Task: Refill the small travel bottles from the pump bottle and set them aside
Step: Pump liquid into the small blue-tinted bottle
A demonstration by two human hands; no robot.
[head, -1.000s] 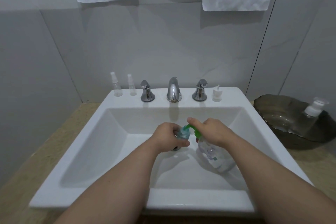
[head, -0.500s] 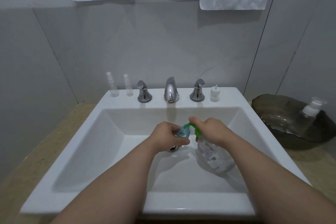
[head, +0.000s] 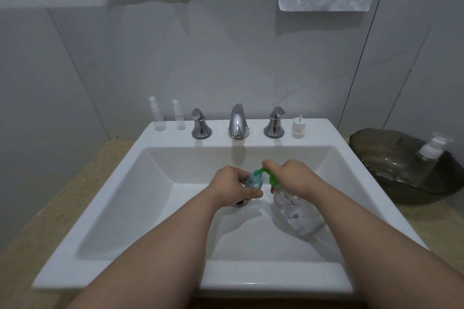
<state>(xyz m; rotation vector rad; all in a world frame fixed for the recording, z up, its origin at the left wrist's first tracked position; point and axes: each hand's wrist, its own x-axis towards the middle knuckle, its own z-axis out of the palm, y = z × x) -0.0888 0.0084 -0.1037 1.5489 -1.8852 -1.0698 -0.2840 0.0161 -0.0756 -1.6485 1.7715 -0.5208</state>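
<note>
Left hand (head: 229, 189) fingers wrapped around small travel bottle (head: 253, 181), right hand (head: 292, 178) fingers clasping pump bottle (head: 297, 211) green pump head

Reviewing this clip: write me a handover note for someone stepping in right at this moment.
Left hand: holds a small travel bottle over the sink basin.
Right hand: holds the clear pump bottle, a finger on its green pump head, spout at the small bottle's mouth.
Aside: two slim spray bottles on the back ledge at left; a loose white cap at right; another pump-top bottle lying in the dark bowl.
Done: filling under way; the level cannot be told.
Left: finish, cap, set aside; I cannot tell whether the ledge bottles need filling.
</note>
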